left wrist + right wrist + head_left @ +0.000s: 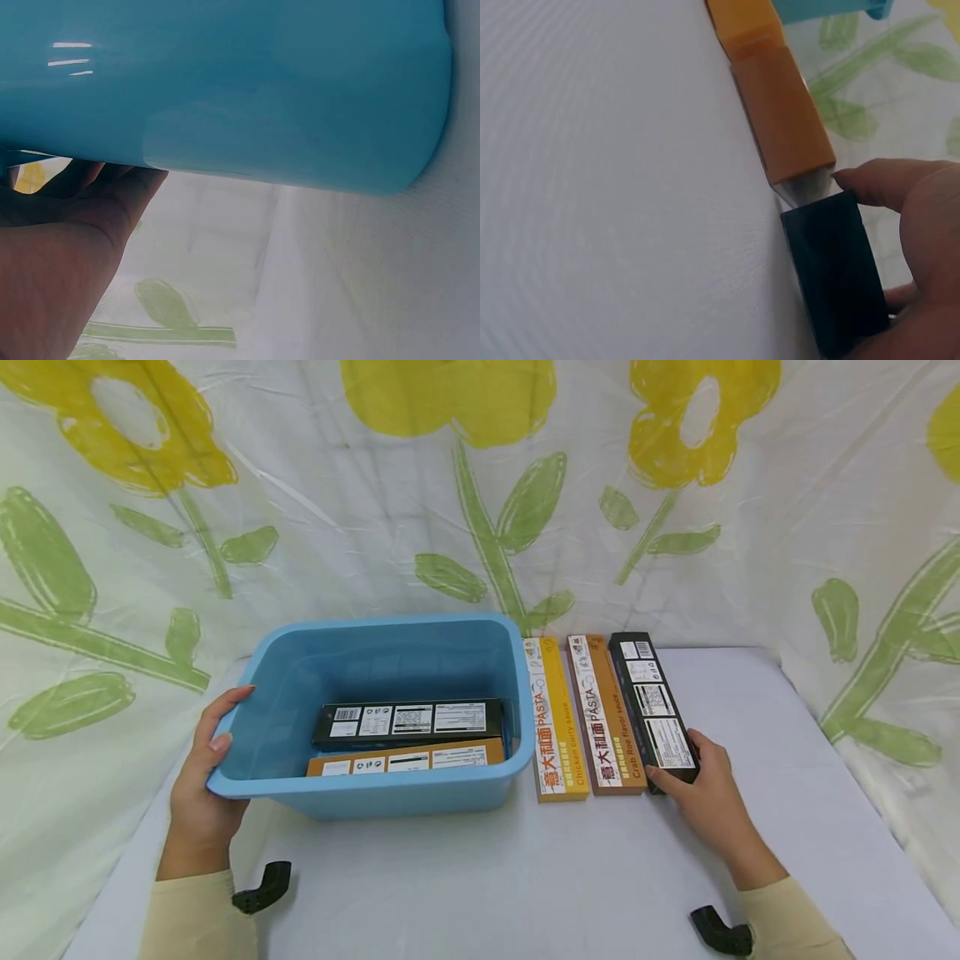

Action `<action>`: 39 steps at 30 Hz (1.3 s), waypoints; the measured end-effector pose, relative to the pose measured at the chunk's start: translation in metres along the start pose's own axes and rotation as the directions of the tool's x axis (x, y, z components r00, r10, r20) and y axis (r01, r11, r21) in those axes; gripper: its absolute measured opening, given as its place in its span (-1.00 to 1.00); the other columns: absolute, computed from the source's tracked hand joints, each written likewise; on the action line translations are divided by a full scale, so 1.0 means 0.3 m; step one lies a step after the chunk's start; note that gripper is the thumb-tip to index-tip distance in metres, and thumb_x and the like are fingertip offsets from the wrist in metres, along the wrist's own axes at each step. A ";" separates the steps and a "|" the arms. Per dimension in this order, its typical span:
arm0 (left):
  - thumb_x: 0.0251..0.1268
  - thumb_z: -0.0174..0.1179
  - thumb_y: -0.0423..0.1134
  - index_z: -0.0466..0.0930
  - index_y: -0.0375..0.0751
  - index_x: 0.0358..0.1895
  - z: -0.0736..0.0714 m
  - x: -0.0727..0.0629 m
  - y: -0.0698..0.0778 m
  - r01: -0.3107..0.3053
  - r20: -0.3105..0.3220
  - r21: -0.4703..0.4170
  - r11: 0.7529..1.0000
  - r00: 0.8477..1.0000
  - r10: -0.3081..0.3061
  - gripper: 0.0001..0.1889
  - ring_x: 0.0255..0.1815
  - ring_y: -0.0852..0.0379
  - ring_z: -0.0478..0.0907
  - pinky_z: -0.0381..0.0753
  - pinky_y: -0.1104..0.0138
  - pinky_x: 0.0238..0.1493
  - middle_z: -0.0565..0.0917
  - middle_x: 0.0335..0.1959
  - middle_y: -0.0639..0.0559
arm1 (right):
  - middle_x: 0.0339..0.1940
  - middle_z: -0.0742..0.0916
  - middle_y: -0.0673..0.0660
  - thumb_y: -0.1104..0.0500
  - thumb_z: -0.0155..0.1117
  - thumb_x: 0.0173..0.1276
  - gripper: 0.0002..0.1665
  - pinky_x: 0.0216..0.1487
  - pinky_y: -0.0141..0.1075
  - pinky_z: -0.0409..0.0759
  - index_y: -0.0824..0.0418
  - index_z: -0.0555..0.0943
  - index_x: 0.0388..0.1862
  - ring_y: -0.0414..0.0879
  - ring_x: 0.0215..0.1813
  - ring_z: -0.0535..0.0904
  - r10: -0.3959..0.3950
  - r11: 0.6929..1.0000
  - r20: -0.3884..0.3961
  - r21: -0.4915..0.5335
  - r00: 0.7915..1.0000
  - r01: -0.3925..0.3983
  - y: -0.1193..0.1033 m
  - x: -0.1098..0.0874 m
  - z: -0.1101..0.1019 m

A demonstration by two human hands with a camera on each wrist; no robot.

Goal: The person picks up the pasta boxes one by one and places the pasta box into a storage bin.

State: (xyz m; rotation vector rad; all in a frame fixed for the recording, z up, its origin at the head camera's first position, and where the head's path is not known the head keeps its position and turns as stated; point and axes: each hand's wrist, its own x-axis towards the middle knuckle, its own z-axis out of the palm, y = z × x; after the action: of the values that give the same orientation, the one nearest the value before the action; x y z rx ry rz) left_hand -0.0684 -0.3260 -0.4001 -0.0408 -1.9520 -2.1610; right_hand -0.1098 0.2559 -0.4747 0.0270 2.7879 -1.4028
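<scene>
Two hands bracket the row of things on the worktop [465,893], one at each end. Farthest left, the left hand [206,768] grips the left rim of the blue tub [420,802], thumb and a finger over the edge; the wrist view shows more of that hand outside the wall. Inside the tub, the inner black box [408,724] lies behind the inner orange box [405,760], both lengthwise along the tub's long side.

Just beside the tub's right end comes the yellow box [558,718], then the brown box [606,718], both pointing away from the person.

Last in line is the outer black box [652,702], printed panels up. The right hand [712,789] pinches its near end, thumb on the left side, fingers on the right. From that hand the box runs forward and leftward, its long axis roughly crosswise to the tub's. The right hand is plainly the nearer one; the tub lies to its left, past the brown and yellow boxes. Whether the pinched end is raised, I cannot tell.
</scene>
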 end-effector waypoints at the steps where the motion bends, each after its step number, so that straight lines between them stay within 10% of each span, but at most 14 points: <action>1: 0.54 -0.25 -0.09 0.24 0.10 0.73 -0.001 0.000 -0.001 -0.001 0.000 0.000 1.000 1.000 0.001 -0.30 0.61 -0.23 0.03 0.20 -0.08 0.28 -0.01 0.74 0.02 | 0.51 0.21 0.67 0.13 0.46 0.57 0.12 0.30 0.30 0.29 0.69 -0.04 0.65 0.42 0.41 0.23 -0.008 1.000 -0.002 -0.003 1.000 0.008 0.002 -0.001 0.002; 24: 0.53 -0.25 -0.10 0.24 0.10 0.73 -0.001 0.000 0.001 0.004 0.001 -0.007 1.000 1.000 -0.004 -0.30 0.61 -0.23 0.02 0.18 -0.11 0.30 -0.02 0.74 0.01 | 0.58 0.09 0.71 0.16 0.43 0.52 0.22 0.27 0.38 0.29 0.58 -0.20 0.72 0.51 0.45 0.18 0.002 0.996 0.059 -0.094 0.998 0.003 -0.004 -0.027 0.000; 39: 0.52 -0.23 -0.11 0.25 0.11 0.73 -0.005 0.002 -0.006 0.006 -0.006 -0.016 1.000 1.000 -0.006 -0.30 0.60 -0.19 0.05 0.16 -0.10 0.31 -0.01 0.73 0.00 | 0.49 0.27 0.70 0.29 0.60 0.31 0.22 0.34 0.44 0.18 0.65 -0.01 0.66 0.56 0.48 0.18 -0.091 0.989 -0.034 -0.124 0.995 0.086 0.013 -0.047 0.021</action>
State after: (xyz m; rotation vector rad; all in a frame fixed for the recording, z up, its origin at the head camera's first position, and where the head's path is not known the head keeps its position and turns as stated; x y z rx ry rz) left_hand -0.0690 -0.3273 -0.4019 -0.0316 -1.9341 -2.1781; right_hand -0.0955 0.2531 -0.4814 -0.0723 2.9363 -1.2574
